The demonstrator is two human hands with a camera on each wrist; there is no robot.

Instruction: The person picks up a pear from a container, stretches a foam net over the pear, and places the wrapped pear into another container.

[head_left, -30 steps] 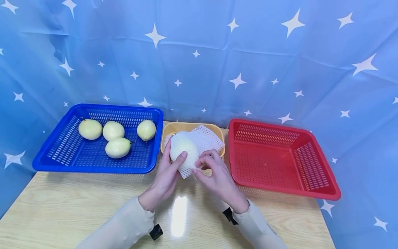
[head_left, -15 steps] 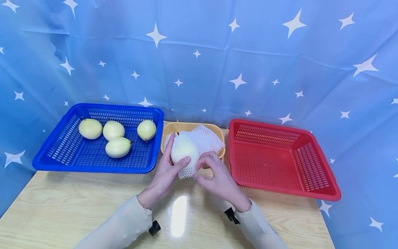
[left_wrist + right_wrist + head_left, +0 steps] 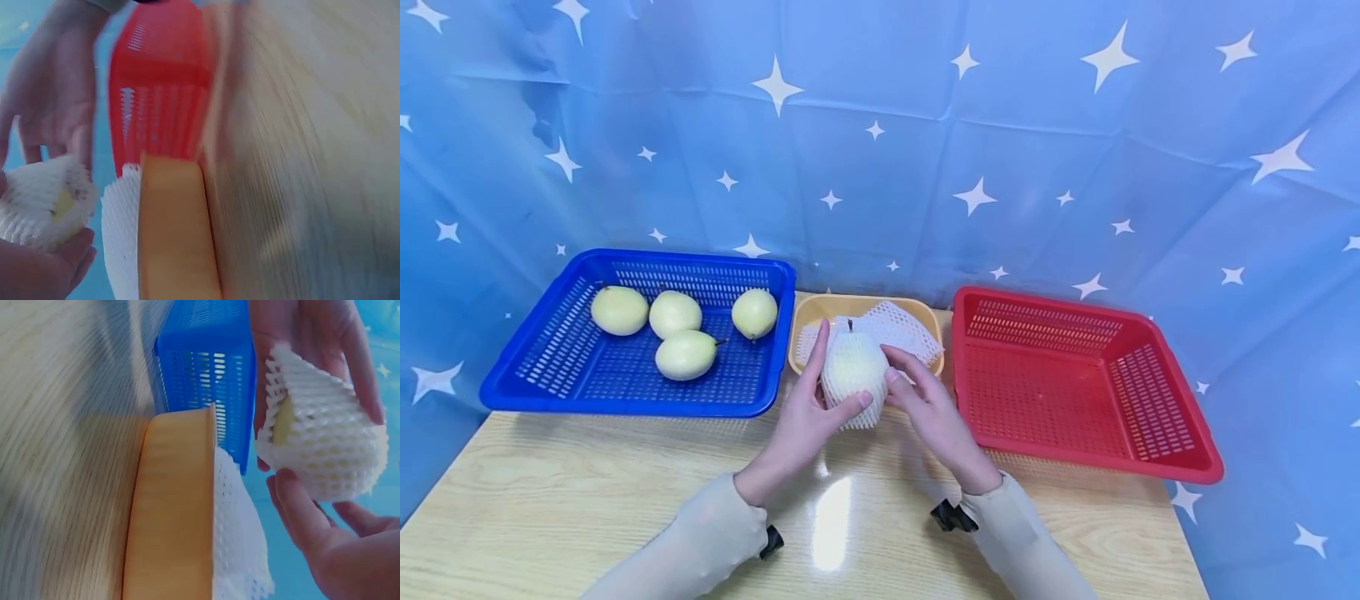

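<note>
A pale yellow-green pear [image 3: 854, 367] sleeved in a white foam net stands upright between the hands, stem at the top. My left hand [image 3: 801, 425] grips it from the left, thumb across its front. My right hand [image 3: 936, 417] is at its right side, fingers loosely spread and fingertips at the net. In the right wrist view the foam net [image 3: 331, 431] wraps the pear, with bare skin showing through its open end. More white foam nets [image 3: 898, 325] lie in the small orange-yellow basket [image 3: 811, 310] behind.
A blue basket [image 3: 625, 406] at the left holds several bare pears [image 3: 686, 355]. To the right stands a red basket [image 3: 1078, 454]. All rest on a wooden table [image 3: 587, 492] before a blue star-patterned curtain [image 3: 880, 167].
The pear has turned more upright and shifted slightly right, its stem now clear at the top. My right hand has gone from plucking at the net's lower edge to the pear's right side.
</note>
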